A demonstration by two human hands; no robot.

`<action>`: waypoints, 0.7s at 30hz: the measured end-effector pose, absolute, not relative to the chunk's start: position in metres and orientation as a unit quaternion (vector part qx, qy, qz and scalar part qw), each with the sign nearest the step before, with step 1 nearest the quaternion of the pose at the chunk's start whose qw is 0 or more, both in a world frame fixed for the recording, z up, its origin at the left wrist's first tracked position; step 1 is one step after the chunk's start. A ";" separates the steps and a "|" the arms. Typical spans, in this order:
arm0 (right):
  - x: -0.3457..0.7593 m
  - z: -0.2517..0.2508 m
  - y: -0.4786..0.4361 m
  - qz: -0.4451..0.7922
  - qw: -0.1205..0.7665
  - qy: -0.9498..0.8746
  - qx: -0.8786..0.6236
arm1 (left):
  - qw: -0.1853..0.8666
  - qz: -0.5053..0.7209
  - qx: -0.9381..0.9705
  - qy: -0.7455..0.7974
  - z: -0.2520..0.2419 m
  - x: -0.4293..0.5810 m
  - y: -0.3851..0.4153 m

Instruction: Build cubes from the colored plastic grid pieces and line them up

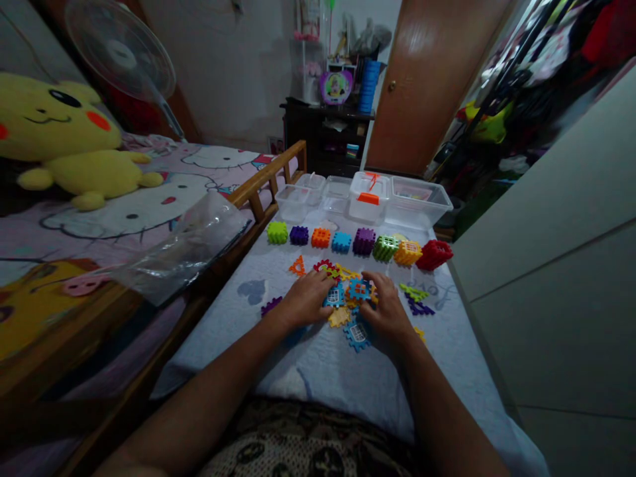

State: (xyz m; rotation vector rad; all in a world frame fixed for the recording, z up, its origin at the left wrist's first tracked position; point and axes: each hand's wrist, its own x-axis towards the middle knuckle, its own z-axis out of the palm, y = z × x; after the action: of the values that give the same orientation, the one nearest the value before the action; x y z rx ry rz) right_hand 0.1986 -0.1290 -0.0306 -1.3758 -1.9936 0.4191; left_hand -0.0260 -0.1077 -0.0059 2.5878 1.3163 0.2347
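Observation:
My left hand (309, 296) is closed around the edge of a light-blue toothed building tile (334, 296) with a white window grid. Across from it, my right hand (388, 307) grips a blue toothed square tile (360, 290) with an open middle, between thumb and fingers. Orange pieces lie partly hidden beneath that tile. Below the hands are a pale yellow tile (339, 317) and another blue tile with a white window (358, 334). A red piece (325, 266) and a yellow piece (348, 272) lie just beyond. An orange triangle (297, 265) rests farther left.
Colour-sorted tile stacks, from lime (277, 232) to red (434, 255), line the table's far side. Behind them stand clear plastic boxes (417, 203). Purple tiles (271, 305) lie left, lime triangles (413, 292) right. A wooden bed rail (268, 175) borders the left; a pale cabinet (561, 265) the right.

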 end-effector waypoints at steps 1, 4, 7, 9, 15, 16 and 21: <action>0.198 -0.031 -0.129 0.163 0.334 -0.771 -0.517 | 0.124 0.087 0.882 0.447 -0.006 -0.026 -0.108; 0.194 -0.033 -0.131 0.169 0.318 -0.799 -0.481 | 0.142 0.110 0.877 0.446 -0.007 -0.026 -0.107; 0.190 -0.035 -0.131 0.168 0.289 -0.817 -0.470 | 0.134 0.113 0.873 0.455 -0.010 -0.026 -0.105; 0.190 -0.035 -0.130 0.162 0.275 -0.818 -0.479 | 0.117 0.106 0.873 0.461 -0.011 -0.027 -0.104; 0.199 -0.035 -0.130 0.127 0.253 -0.807 -0.517 | 0.060 0.092 0.855 0.507 -0.014 -0.028 -0.107; 0.200 -0.035 -0.130 0.121 0.250 -0.804 -0.526 | 0.047 0.091 0.849 0.518 -0.015 -0.029 -0.107; 0.202 -0.031 -0.129 0.087 0.261 -0.780 -0.562 | 0.006 0.104 0.822 0.560 -0.019 -0.036 -0.105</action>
State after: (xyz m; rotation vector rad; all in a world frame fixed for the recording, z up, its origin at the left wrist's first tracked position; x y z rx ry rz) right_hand 0.2023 -0.1291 -0.0312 -1.5206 -2.1129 0.2343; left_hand -0.0364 -0.1053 -0.0193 2.5721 1.7513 0.3260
